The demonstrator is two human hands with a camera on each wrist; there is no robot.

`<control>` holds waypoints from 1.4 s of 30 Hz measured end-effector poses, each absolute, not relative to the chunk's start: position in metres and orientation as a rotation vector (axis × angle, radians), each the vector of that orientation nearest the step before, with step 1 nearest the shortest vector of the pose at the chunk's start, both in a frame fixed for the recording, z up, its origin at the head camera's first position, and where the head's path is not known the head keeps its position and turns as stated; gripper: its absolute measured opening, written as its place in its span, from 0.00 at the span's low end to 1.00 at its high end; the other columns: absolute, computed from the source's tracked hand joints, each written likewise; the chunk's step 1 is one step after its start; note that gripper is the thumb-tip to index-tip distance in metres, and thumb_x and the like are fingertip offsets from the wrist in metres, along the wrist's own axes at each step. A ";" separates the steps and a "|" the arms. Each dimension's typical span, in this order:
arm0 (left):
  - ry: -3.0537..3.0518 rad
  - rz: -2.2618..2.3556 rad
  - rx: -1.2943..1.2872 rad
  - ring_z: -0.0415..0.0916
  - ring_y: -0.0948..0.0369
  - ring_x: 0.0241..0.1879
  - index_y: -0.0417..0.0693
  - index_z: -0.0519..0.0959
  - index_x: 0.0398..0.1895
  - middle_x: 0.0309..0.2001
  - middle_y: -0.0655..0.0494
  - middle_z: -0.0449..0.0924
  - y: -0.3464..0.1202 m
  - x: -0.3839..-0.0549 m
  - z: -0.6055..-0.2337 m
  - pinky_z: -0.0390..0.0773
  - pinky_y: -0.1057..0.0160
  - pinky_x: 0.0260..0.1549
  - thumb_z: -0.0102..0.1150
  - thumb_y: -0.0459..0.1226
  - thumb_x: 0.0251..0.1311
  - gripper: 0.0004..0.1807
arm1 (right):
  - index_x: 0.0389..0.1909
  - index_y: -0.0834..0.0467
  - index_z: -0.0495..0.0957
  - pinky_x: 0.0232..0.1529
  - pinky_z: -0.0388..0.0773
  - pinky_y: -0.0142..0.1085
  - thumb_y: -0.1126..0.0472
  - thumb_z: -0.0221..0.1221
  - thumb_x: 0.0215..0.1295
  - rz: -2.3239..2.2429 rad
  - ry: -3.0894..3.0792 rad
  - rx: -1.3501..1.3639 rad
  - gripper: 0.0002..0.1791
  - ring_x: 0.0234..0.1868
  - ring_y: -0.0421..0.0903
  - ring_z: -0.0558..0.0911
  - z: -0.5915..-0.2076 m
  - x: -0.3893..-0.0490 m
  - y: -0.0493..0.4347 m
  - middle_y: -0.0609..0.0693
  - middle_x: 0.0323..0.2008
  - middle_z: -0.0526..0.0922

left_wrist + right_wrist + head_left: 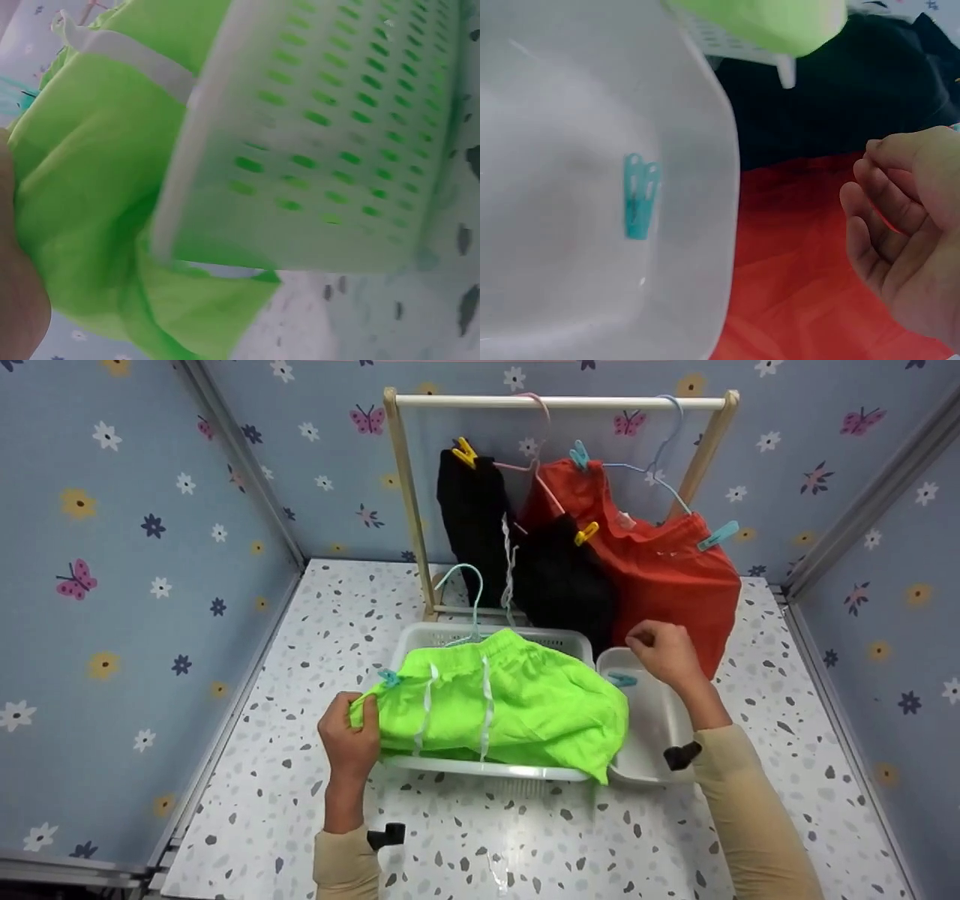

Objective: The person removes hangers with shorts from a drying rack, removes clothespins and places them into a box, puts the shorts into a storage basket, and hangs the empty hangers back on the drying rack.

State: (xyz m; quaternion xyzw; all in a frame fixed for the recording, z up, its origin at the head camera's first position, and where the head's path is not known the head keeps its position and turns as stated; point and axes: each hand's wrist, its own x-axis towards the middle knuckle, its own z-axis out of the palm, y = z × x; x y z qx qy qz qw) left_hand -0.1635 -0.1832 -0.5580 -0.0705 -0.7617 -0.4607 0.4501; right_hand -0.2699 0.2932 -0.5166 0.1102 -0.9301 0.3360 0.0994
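The lime-green garment lies across the white basket, well in from the left and right edges of the surface. The left hand grips its side; the right hand, loosely curled, holds nothing. Only one clip shows at the waistband, so lifting the hanger could let the unclipped right end slip or snag on the basket's rim.

Left sleeve: beige, left of lower centre. Right sleeve: same beige, lower right, lightly creased. Each bears a small, black, blocky unit: left unit, right unit. Left hand, right hand: bare.
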 end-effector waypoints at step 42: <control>-1.870 -0.802 -0.683 0.60 0.62 0.15 0.43 0.73 0.23 0.17 0.56 0.66 -0.118 -0.171 -0.487 0.62 0.63 0.13 0.57 0.40 0.66 0.14 | 0.55 0.66 0.75 0.24 0.77 0.40 0.71 0.70 0.53 1.372 -2.141 1.214 0.27 0.31 0.45 0.82 -0.431 -0.180 0.139 0.57 0.54 0.78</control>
